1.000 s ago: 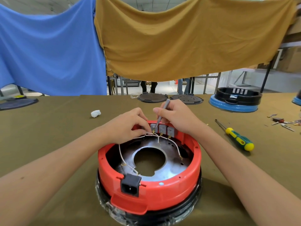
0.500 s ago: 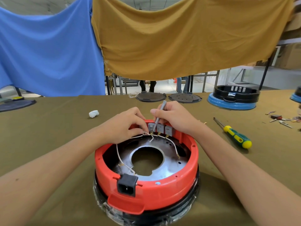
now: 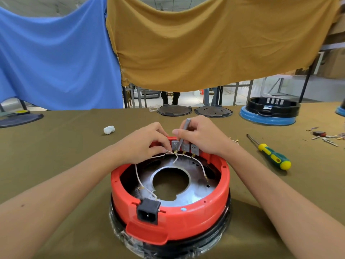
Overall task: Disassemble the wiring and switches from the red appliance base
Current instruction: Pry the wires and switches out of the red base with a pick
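Switches (image 3: 184, 147) probed; wire (image 3: 158, 156) pinched.

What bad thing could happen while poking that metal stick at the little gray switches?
The gray tool in the right hand could slip off the switches and jab the left hand pinching a white wire right beside its tip. Hard pulling might also snap that thin wire.

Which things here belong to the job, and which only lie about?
In the job: red appliance base, white wires, grey switches, grey tool, left hand, right hand.
Lying about: screwdriver, white lump, blue-rimmed base.
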Motion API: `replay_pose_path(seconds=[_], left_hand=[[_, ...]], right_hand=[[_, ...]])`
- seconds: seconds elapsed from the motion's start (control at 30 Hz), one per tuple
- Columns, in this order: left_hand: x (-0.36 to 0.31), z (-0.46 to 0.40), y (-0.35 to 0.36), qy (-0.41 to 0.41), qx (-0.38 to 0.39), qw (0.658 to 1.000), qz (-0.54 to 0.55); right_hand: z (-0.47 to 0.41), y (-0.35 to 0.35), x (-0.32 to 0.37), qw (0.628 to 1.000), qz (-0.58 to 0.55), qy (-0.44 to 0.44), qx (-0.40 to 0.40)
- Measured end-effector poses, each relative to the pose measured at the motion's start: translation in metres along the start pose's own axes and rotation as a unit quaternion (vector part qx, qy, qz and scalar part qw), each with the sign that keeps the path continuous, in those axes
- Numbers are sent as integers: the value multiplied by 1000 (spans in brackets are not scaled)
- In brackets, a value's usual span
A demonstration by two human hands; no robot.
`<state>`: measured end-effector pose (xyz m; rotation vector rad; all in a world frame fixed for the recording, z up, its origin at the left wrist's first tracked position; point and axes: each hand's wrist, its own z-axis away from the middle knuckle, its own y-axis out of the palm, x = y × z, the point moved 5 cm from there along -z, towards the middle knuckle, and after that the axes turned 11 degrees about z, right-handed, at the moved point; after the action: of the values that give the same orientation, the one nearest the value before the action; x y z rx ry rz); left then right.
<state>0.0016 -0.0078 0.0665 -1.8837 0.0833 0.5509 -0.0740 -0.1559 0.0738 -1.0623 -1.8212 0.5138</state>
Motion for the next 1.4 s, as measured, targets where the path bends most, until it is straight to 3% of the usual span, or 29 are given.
replay_pose_path(seconds=[0.2, 0.43, 0.63, 0.8, 1.1, 1.27, 1.4], left_hand=[[1, 0, -1, 0, -4, 1000, 6], [0, 0, -1, 1, -7, 1000, 17], [-3, 2, -2, 18, -1, 1000, 21], [-7, 4, -1, 46, 8, 999, 24], [-15, 8, -4, 79, -12, 997, -12], [-7, 10, -7, 22, -46, 997, 56], [3, 10, -10, -29, -68, 994, 78]], right_hand=[[1, -1, -1, 999, -36, 2, 7], [2, -9, -2, 989, -128, -1, -78], [8, -3, -2, 995, -93, 21, 42], [9, -5, -3, 997, -75, 35, 7], [12, 4, -1, 998, -39, 28, 43], [14, 2, 2, 999, -22, 25, 32], [15, -5, 8, 998, -50, -4, -24]])
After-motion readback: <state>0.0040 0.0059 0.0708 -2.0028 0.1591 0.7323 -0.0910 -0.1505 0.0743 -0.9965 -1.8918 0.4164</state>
